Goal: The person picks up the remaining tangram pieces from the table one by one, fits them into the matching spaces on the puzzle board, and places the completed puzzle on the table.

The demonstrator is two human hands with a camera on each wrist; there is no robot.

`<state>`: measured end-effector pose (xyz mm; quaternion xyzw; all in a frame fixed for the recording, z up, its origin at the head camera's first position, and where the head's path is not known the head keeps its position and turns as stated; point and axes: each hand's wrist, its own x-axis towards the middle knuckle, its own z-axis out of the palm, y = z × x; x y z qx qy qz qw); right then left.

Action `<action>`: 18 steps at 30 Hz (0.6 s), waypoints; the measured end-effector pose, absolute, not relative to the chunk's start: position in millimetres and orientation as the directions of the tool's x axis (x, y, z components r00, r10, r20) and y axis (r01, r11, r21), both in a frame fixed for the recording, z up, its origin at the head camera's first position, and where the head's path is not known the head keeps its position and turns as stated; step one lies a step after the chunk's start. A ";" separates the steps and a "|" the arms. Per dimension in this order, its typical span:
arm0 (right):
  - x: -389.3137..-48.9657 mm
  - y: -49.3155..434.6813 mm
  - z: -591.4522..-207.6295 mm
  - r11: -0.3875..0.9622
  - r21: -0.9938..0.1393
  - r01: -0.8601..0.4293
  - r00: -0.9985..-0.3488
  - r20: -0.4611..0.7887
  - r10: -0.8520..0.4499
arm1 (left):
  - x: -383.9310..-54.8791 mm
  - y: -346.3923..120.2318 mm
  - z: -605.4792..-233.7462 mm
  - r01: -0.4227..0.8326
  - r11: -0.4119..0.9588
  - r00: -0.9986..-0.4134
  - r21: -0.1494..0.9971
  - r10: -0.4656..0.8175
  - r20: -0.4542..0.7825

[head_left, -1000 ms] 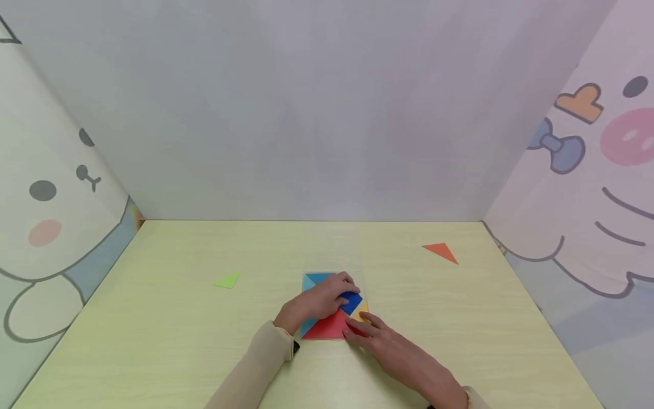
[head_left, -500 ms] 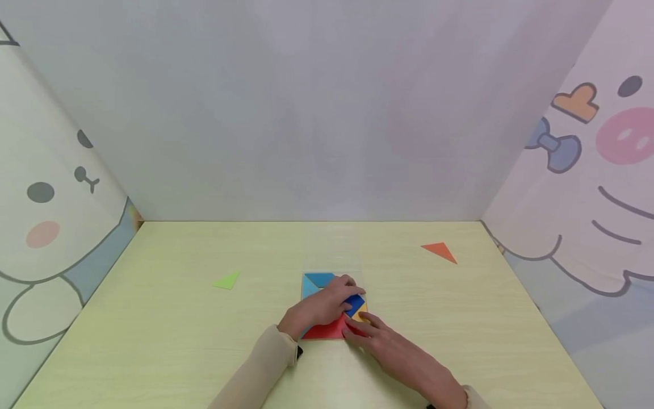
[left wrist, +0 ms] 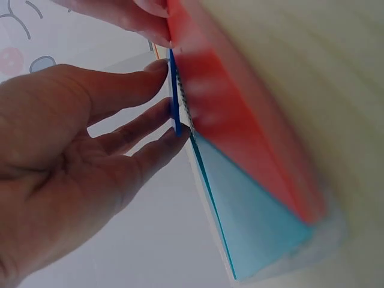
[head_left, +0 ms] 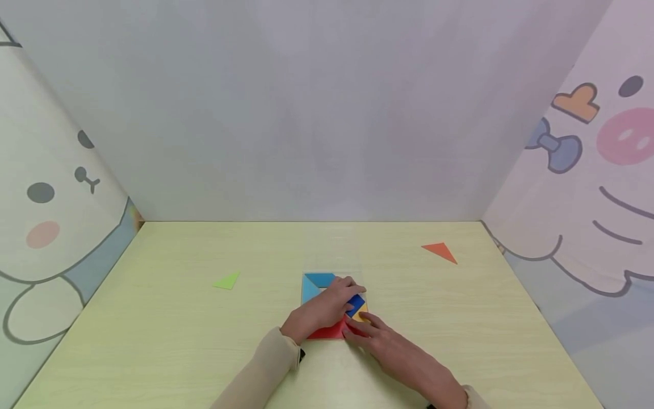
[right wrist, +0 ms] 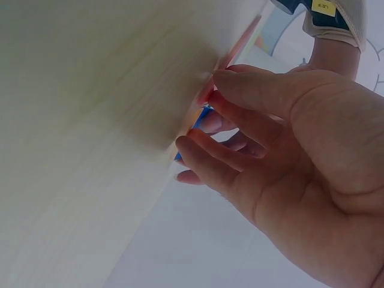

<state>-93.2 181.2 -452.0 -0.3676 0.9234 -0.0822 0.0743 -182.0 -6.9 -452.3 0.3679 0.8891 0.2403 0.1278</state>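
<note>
My left hand (head_left: 327,304) reaches over a square tangram set in a shallow tray and pinches a dark blue tangram piece (head_left: 356,305) between thumb and fingertips. The left wrist view has this blue piece (left wrist: 174,90) edge-on, close over the tray. My right hand (head_left: 390,349) rests its extended fingers at the tray's lower right corner, touching a red piece (head_left: 329,332) and the side by a yellow piece (head_left: 361,311). A light blue triangle (head_left: 309,288) lies on the left side of the tray and a mid-blue piece (head_left: 319,279) along its far side. My left hand hides the tray's middle.
A green triangle (head_left: 227,280) lies on the pale wood table (head_left: 153,318) to the left, and an orange-red triangle (head_left: 441,251) at the far right. A clear flat sheet (head_left: 332,248) stretches behind the tray. Printed cloth walls enclose the table's sides.
My left hand has shifted slightly right and toward me with the dark blue piece, uncovering more of the mid-blue and light blue pieces. My right hand stays in place.
</note>
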 end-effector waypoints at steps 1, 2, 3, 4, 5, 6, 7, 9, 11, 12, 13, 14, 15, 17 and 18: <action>-93.0 181.3 -452.0 0.717 -0.208 -0.665 -0.719 -0.079 -0.690 | -181.8 -6.8 -452.2 0.593 0.615 -0.697 0.519 0.715 -0.051; -92.9 181.5 -452.1 0.717 -0.210 -0.664 -0.719 -0.081 -0.690 | -181.7 -6.8 -452.4 0.592 0.616 -0.698 0.520 0.714 -0.052; -92.9 181.7 -452.1 0.718 -0.212 -0.663 -0.720 -0.083 -0.689 | -181.7 -6.7 -452.6 0.591 0.616 -0.698 0.520 0.714 -0.052; -93.1 181.9 -452.2 0.719 -0.215 -0.661 -0.721 -0.085 -0.688 | -181.6 -6.7 -452.7 0.591 0.616 -0.698 0.521 0.714 -0.052; -93.2 182.1 -452.2 0.720 -0.217 -0.660 -0.721 -0.088 -0.687 | -181.4 -6.8 -452.7 0.591 0.615 -0.699 0.522 0.714 -0.051; -93.3 182.2 -452.2 0.720 -0.218 -0.659 -0.721 -0.089 -0.687 | -181.3 -6.8 -452.9 0.589 0.616 -0.700 0.523 0.713 -0.051; -93.3 182.3 -452.3 0.719 -0.219 -0.660 -0.720 -0.089 -0.688 | -181.2 -6.9 -453.1 0.588 0.613 -0.699 0.527 0.713 -0.050; -93.7 182.4 -452.7 0.717 -0.221 -0.661 -0.719 -0.086 -0.690 | -181.2 -6.8 -453.7 0.589 0.608 -0.697 0.532 0.715 -0.046; -93.8 182.5 -453.0 0.715 -0.221 -0.663 -0.718 -0.084 -0.691 | -181.2 -6.7 -454.6 0.587 0.605 -0.697 0.538 0.716 -0.044; -93.9 182.5 -453.1 0.713 -0.222 -0.665 -0.717 -0.081 -0.693 | -181.3 -6.6 -455.1 0.586 0.604 -0.696 0.540 0.716 -0.045; -94.0 182.5 -453.2 0.712 -0.223 -0.665 -0.716 -0.079 -0.693 | -181.5 -6.5 -455.4 0.587 0.602 -0.695 0.542 0.717 -0.045; -94.2 182.6 -453.2 0.713 -0.225 -0.664 -0.717 -0.079 -0.693 | -181.6 -6.5 -455.6 0.587 0.602 -0.695 0.541 0.718 -0.045; -94.2 182.6 -453.2 0.713 -0.226 -0.664 -0.717 -0.080 -0.693 | -181.8 -6.6 -455.8 0.587 0.602 -0.695 0.541 0.718 -0.045; -94.2 182.5 -453.2 0.712 -0.228 -0.664 -0.716 -0.081 -0.693 | -182.3 -7.2 -455.7 0.592 0.600 -0.691 0.538 0.721 -0.043; -94.2 182.4 -453.1 0.713 -0.229 -0.663 -0.716 -0.083 -0.693 | -182.6 -7.7 -455.4 0.598 0.598 -0.689 0.534 0.724 -0.039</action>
